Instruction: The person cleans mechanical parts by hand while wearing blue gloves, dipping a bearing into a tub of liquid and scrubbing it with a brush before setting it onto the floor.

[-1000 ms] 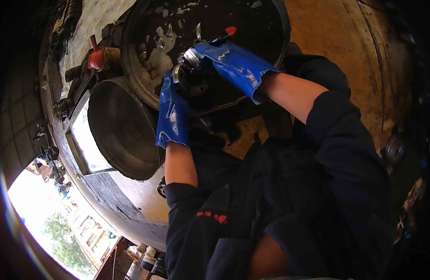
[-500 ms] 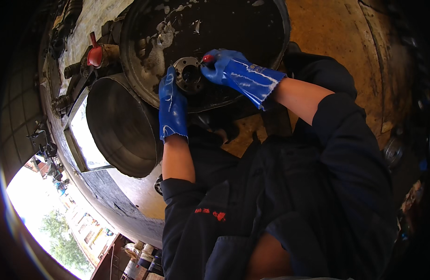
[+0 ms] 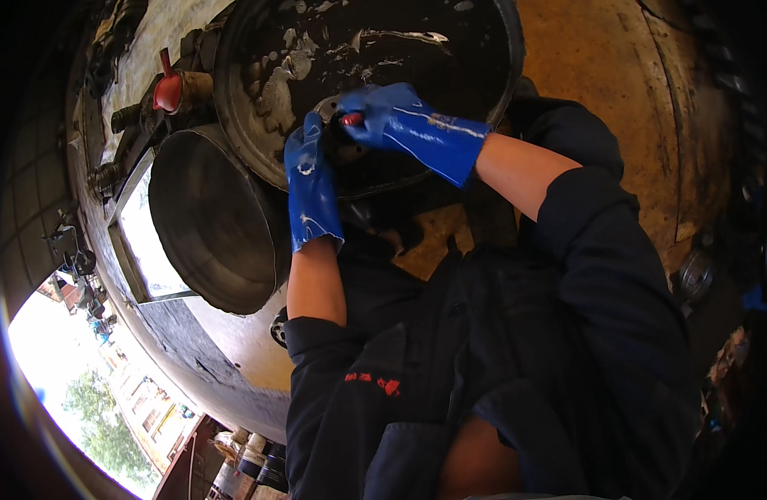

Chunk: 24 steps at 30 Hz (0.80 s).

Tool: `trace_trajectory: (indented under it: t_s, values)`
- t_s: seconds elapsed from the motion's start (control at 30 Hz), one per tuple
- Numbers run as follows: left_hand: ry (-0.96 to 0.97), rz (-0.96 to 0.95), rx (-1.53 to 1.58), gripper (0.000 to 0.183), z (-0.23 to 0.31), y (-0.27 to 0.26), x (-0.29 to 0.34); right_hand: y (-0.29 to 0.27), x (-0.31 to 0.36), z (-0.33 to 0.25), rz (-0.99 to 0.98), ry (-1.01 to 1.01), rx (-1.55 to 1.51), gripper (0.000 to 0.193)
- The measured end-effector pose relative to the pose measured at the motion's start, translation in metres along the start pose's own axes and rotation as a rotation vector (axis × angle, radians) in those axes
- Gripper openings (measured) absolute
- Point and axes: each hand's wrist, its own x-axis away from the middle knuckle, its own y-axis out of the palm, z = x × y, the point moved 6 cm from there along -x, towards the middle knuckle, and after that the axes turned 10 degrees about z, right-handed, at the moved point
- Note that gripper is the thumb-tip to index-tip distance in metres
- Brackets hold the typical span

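A wide dark metal basin (image 3: 227,117) with dark liquid in it is in front of me. In it is a round metal flange (image 3: 326,106) with holes around its face, now mostly covered by my hands. My left hand (image 3: 310,167), in a blue rubber glove, grips the flange's left edge, its fingers close together. My right hand (image 3: 387,115), gloved likewise, is closed around a small red-handled tool (image 3: 351,119) over the flange. The tool's working end is hidden, so I cannot tell its kind.
An open dark metal drum (image 3: 212,221) lies tilted to the left of the basin. Behind it, a red funnel-shaped piece (image 3: 167,90) sits among metal parts. Brown stained floor (image 3: 608,50) stretches to the right.
My right hand has moved left across the flange with the red-handled tool, covering more of it. My left hand has shifted slightly. Bright ripples now show on the liquid.
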Motion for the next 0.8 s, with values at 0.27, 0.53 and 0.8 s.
trace_trajectory:
  t_s: [0.27, 0.53, 0.8]
  values:
    - [0.072, 0.046, -0.145, 0.052, 0.003, 0.002, 0.0, -0.018, 0.026, 0.042, 0.137, 0.112, -0.627, 0.034]
    - [0.097, 0.116, -0.116, 0.055, 0.006, 0.018, 0.003, 0.023, 0.011, 0.074, 0.351, -0.026, -0.691, 0.029]
    - [0.006, -0.008, -0.04, 0.064, 0.004, 0.017, 0.006, -0.016, 0.008, 0.021, 0.074, 0.215, -0.165, 0.042]
